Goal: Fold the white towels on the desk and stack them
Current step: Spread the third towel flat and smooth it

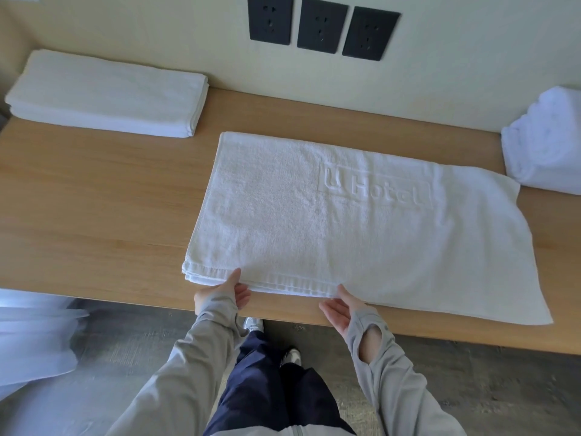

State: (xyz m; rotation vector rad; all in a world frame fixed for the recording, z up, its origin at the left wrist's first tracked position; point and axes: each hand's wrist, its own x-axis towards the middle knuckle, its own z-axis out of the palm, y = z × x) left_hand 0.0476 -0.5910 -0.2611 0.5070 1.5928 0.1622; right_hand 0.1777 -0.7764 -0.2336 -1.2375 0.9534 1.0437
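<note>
Pale wall and three black sockets (322, 25) back the wooden desk (94, 199). At ten o'clock sits the folded stack (107, 92), flat and square. Dead centre lies the towel (345, 231) I'm folding: white terry, doubled over, a hotel name pressed into its pile, its right end rumpled. It should be light, soft and floppy with nothing slippery about it, so I'd take it by the thick hem at six o'clock. My left hand (223, 294) pinches that hem, thumb on top; my right hand (341, 309) is open, its thumb tip touching the hem. At three o'clock waits a loose towel heap (547, 143).
</note>
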